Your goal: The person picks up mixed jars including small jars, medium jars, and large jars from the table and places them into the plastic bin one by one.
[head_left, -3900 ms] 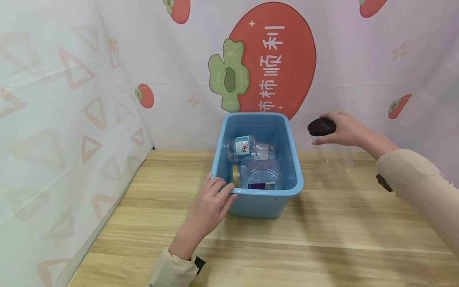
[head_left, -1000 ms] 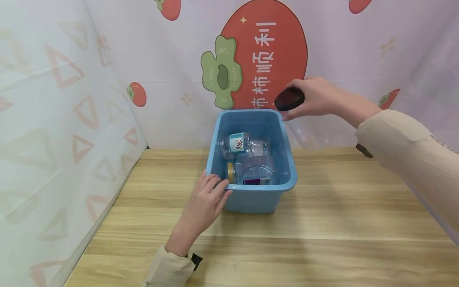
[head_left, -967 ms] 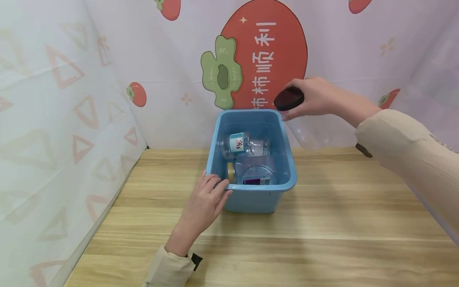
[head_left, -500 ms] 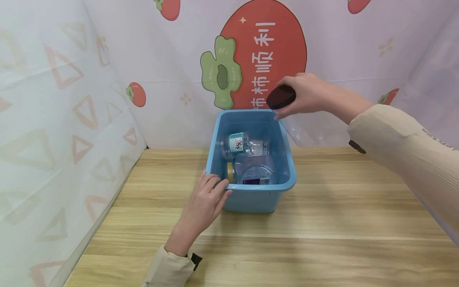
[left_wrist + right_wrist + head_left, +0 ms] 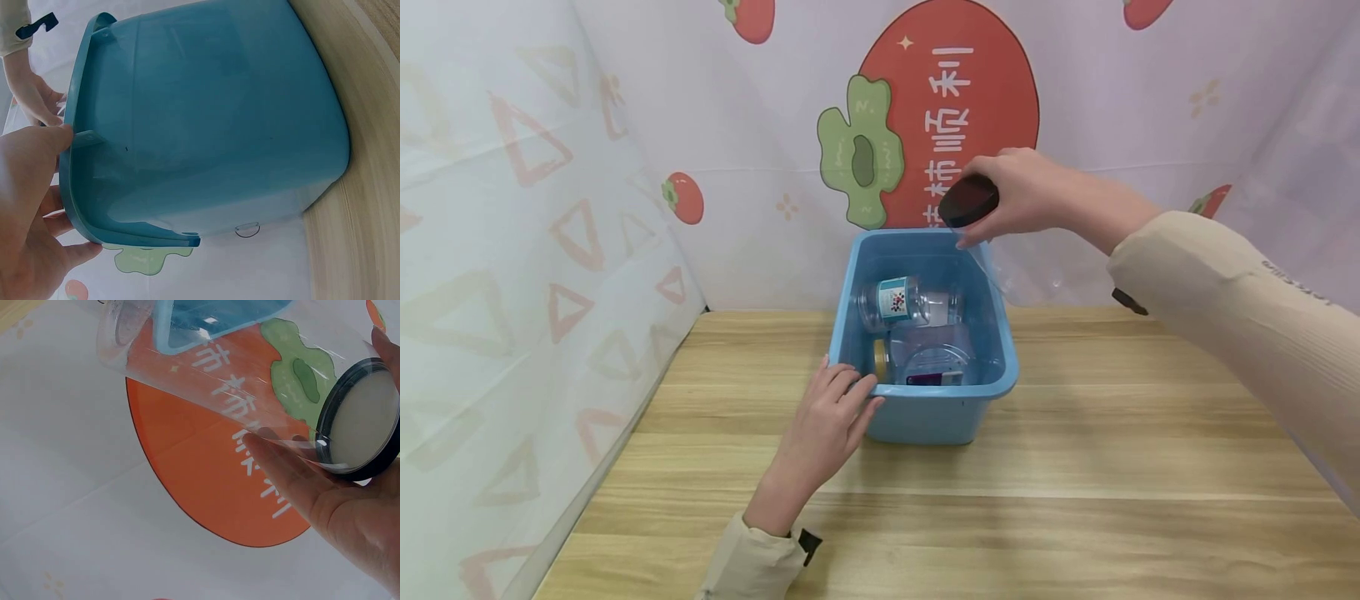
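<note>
My right hand (image 5: 1026, 192) grips a tall clear plastic jar (image 5: 1022, 265) near its black lid (image 5: 968, 200). The jar is tilted, lid end to the left, over the back right part of a blue plastic tub (image 5: 925, 419). In the right wrist view the see-through jar (image 5: 206, 381) slants away from the fingers. My left hand (image 5: 827, 421) holds the tub's front left corner; in the left wrist view its thumb and fingers clasp the rim (image 5: 70, 162). Inside the tub lie a jar with a teal label (image 5: 893, 300) and a clear container with a yellow lid (image 5: 881, 360).
Another clear container with a white label (image 5: 938, 308) lies partly behind the teal-labelled jar. The tub stands on a wooden table (image 5: 1075, 467) close to a printed cloth backdrop (image 5: 760, 250). A white cloth side wall (image 5: 512, 333) rises at the left.
My right hand has lifted the jar from the table's right side and carried it left to above the tub, tilting it. My left hand has kept its hold on the rim.
</note>
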### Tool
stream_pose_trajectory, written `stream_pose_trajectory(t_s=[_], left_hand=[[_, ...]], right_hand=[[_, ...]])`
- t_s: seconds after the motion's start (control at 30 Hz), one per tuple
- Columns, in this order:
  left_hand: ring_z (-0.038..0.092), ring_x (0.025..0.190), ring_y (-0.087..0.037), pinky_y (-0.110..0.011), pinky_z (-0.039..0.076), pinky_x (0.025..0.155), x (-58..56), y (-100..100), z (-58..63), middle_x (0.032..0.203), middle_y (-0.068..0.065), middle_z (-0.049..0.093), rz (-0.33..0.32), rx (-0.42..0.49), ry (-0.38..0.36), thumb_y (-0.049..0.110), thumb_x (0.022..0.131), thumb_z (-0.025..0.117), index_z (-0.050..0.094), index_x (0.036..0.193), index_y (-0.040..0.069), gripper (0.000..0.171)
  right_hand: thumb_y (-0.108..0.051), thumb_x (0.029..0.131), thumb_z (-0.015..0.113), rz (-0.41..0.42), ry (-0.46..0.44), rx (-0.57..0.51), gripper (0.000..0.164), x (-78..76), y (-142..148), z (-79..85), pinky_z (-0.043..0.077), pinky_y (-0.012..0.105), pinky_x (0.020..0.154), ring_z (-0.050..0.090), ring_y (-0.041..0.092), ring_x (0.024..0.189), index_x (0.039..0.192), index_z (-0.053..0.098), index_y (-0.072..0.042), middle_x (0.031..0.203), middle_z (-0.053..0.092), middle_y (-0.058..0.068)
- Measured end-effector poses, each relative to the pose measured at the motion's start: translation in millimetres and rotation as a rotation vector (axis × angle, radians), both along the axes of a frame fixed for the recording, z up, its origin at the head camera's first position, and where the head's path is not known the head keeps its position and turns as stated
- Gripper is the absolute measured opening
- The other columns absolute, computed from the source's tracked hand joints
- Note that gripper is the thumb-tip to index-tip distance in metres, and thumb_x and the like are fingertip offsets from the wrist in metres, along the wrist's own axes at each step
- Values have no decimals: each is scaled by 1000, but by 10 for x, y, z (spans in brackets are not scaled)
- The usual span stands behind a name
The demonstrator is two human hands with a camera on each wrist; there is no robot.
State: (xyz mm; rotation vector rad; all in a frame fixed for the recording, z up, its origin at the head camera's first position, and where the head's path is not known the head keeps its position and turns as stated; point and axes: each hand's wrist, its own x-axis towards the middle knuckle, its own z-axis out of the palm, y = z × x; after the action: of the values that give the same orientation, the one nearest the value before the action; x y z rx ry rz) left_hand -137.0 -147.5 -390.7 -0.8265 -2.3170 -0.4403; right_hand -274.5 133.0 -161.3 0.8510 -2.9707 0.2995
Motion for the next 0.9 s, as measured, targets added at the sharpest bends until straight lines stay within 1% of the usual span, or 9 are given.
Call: stream_pose_trajectory(t_s=[0.33,0.63,0.77,0.9], left_hand=[[65,106,-32,-67,47,110,-12,1,-4,101,-10,71,1,1,-10,16,95,80,75,112,3,23],[65,104,-31,-66,47,110,12,-18,-20,100,-10,71,4,-5,-7,14,94,81,75,112,3,23],[65,105,-31,-65,46,112,22,-27,-4,102,-10,71,10,-14,-19,15,95,79,74,114,4,23],[65,106,-31,-65,47,111,27,-38,-1,102,-11,71,15,-13,-21,16,96,79,74,115,3,24]], right_hand=[[-41,85,87,-17,-50,13,89,-5,-102,15,58,56,95,42,41,133,153,45,-2,141,51,25],[-42,85,86,11,-62,34,91,0,-228,-58,56,55,95,43,41,132,155,45,-2,141,53,24],[-40,85,86,17,-68,22,89,14,-266,-71,55,54,95,43,40,131,154,45,-1,140,54,23],[-38,85,87,18,-82,5,88,15,-323,-105,55,52,96,44,38,132,154,46,-2,141,55,21]])
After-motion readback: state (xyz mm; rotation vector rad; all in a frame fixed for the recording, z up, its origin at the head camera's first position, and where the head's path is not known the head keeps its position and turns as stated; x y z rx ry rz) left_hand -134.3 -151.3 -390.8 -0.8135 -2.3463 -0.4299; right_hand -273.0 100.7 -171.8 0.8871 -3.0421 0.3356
